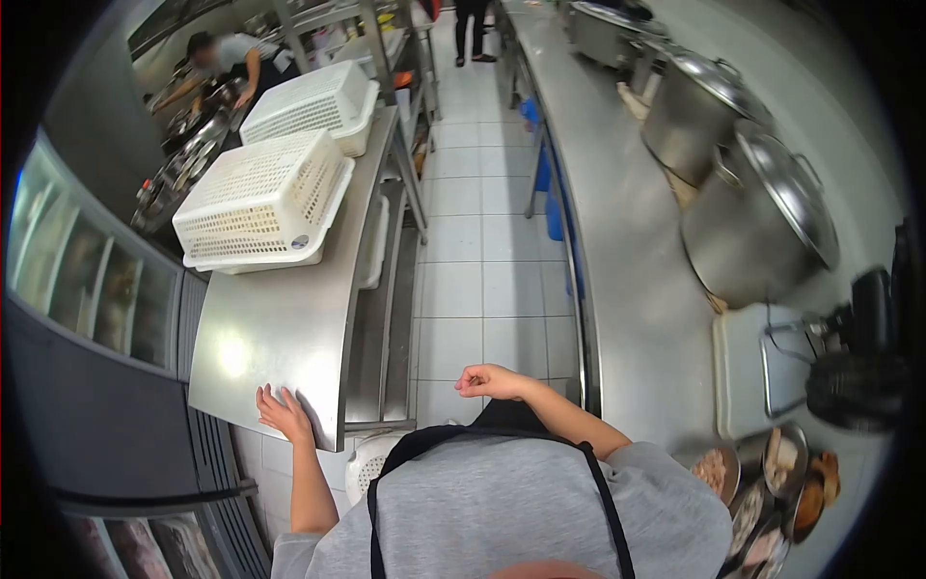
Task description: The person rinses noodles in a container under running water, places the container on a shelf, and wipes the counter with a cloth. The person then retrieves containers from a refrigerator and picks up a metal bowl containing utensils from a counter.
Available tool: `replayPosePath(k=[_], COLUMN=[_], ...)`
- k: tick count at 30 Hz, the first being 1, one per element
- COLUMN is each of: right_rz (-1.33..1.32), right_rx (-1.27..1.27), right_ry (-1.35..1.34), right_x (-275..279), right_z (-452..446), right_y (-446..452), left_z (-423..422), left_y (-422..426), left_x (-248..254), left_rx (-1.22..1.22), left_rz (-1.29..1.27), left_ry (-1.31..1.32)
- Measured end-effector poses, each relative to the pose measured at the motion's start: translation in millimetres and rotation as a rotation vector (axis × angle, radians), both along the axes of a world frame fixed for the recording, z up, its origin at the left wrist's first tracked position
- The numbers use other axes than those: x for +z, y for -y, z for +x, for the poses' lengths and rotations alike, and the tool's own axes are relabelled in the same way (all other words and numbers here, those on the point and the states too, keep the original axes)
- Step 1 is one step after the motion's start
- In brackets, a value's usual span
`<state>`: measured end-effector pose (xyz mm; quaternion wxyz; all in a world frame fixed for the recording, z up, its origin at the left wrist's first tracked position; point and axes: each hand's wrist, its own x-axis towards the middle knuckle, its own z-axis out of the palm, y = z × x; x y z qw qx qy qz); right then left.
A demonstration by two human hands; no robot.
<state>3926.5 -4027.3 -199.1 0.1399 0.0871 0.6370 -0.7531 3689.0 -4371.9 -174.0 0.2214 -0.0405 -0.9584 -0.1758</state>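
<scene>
My left hand [284, 415] rests at the near edge of a steel table [275, 333], its fingers spread and nothing in them. In front of my body, over the tiled aisle, my right hand [490, 381] is held in the air with its fingers curled in. Nothing shows sticking out of it. Farther along the steel table, a white plastic basket [256, 193] lies upside down over a white tray, with a second white basket [313, 101] behind it.
A long steel counter [617, 289] on my right holds large lidded pots [757, 227], a white tray [738, 386] and several bowls of food [714, 471]. A glass-fronted cabinet [92, 261] stands at left. One person [241, 63] works beyond the baskets; another person [473, 29] stands down the aisle.
</scene>
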Motion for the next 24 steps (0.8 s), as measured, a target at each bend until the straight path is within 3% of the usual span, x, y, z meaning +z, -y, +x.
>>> replayPosePath(k=[3, 6, 7, 9, 10, 11, 14, 16, 17, 18, 20, 24], right_rz=[-0.043, -0.034, -0.019, 0.321, 0.287, 0.274, 0.313, 0.543, 0.731, 0.739, 1.173, 1.343], right_rx=[-0.020, -0.127, -0.187, -0.248, -0.300, -0.352, -0.625, -0.793, -0.877, -0.888, -1.021, -0.994], right_ry=[0.008, -0.015, -0.006, 0.179, 0.127, 0.071, -0.222, -0.331, -0.379, -0.379, -0.325, -0.023], right_x=[-17.1, -37.2, -35.1, -25.2, -18.9, -8.6, 13.2, 38.2, 41.2, 58.8, 82.9, 46.8], right_z=[-26.6, -56.0, -70.2, -97.3, -107.8, -125.1, -175.8, -209.4, -223.3, -232.3, -240.3, -233.2], right_y=[-46.5, -117.3, -149.8, -213.6, -240.3, -278.3, -379.8, -448.8, -487.6, -515.5, -559.4, -629.8], left_z=[11.0, 38.8, 42.4, 21.3, 10.8, -2.1, -45.2, -66.0, -79.1, -92.2, -123.6, -178.7], left_y=[-14.2, -84.2, -109.6, -176.5, -211.4, -250.7, -347.1, -376.5, -385.0, -387.6, -394.4, -468.4], left_x=[8.4, 13.2, 1.9, -15.2, -21.7, -22.3, 60.0, 66.8, 60.0, 38.6, -3.7, 1.5], left_rx=[-0.058, -0.366, -0.406, -0.643, -0.759, -0.896, -0.973, -0.787, -0.765, -0.778, -0.776, -0.954], left_rz=[0.102, 0.175, 0.255, 0.148, 0.104, 0.298, 0.251, 0.672, 0.661, 0.664, 0.425, 0.256], left_ry=[-0.100, -0.093, 0.087, 0.291, 0.399, 0.411, 0.276, 0.538, 0.527, 0.528, 0.672, 0.866])
